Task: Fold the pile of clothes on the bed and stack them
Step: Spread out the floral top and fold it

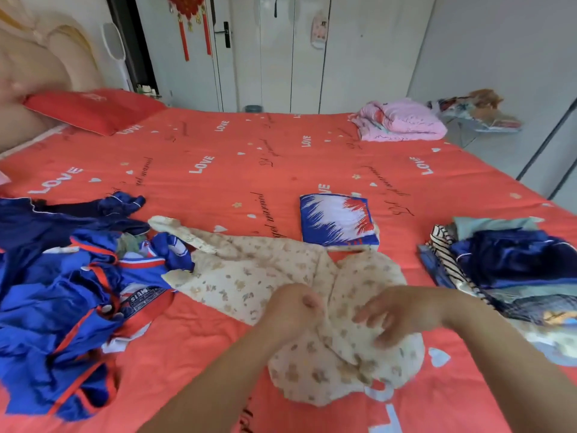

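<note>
Bed [249, 145] fills pretty much my whole view, coral-red sheet with LOVE printed all over it. On my left there's the pile [62, 292] not yet folded, mostly shiny blue stuff with red trim, all tangled and spilling toward the near edge. Right in front of me is the cream top [243, 276] with little brown bears on it, spread out rumpled between the pile and my hands, with one sleeve reaching up and left so it touches the blue stuff. Over on my right is the stack [505, 264] of folded things, dark blue satin on top, something striped poking out of its left side. A pink blanket [402, 123] sits bunched at the far right corner, and a red pillow [90, 110] is up at the far left by the headboard. Just past the cream top there's a folded square [338, 218] in blue, white and red, lying flat by itself. My left hand [293, 307] is curled and pinching a fold of the cream top near its middle. My right hand [399, 317] lies on the same top just beside it, fingers spread and relaxed, not grabbing anything.
</note>
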The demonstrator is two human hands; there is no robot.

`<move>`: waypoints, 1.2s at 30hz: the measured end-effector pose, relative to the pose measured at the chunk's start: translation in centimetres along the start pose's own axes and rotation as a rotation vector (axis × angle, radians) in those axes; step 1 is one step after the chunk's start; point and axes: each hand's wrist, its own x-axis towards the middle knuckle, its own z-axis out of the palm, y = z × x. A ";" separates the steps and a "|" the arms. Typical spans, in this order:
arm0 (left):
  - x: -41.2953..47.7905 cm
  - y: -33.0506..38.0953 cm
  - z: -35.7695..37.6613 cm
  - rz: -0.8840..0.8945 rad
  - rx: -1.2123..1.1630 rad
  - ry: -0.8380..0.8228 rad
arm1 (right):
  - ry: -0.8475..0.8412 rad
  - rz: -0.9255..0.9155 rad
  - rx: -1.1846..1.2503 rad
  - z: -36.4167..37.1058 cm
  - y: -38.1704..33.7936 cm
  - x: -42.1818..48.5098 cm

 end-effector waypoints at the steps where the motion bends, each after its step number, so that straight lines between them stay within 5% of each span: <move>1: 0.2 -1.0 -0.7 -0.043 0.082 0.030 | -0.003 0.018 0.014 1.0 0.8 0.7; 4: 1.0 -3.6 -1.8 -0.132 0.099 0.091 | 0.479 0.099 0.280 2.6 3.0 2.9; 6: 1.8 -4.3 -1.4 -0.119 0.076 0.096 | 0.695 0.218 0.249 3.3 4.5 4.1; 10: 3.9 -5.1 0.7 -0.072 0.173 0.063 | 0.556 0.341 0.226 5.5 5.8 5.7; 13: 5.6 -6.5 1.4 -0.049 0.515 0.065 | 0.455 0.344 0.207 7.7 5.3 6.9; 16: 6.8 -9.6 0.9 -0.232 0.721 0.031 | 0.506 0.292 0.042 9.2 4.4 7.7; 21: 6.4 -15.4 0.3 -0.454 0.609 -0.047 | 0.398 0.227 -0.026 11.3 2.5 9.4; 32: 0.5 -4.3 4.5 0.083 0.150 0.185 | 0.914 0.237 0.111 5.6 5.2 5.5; 36: -2.8 -2.3 6.8 0.113 0.151 -0.038 | 0.889 0.361 0.013 5.3 6.5 2.9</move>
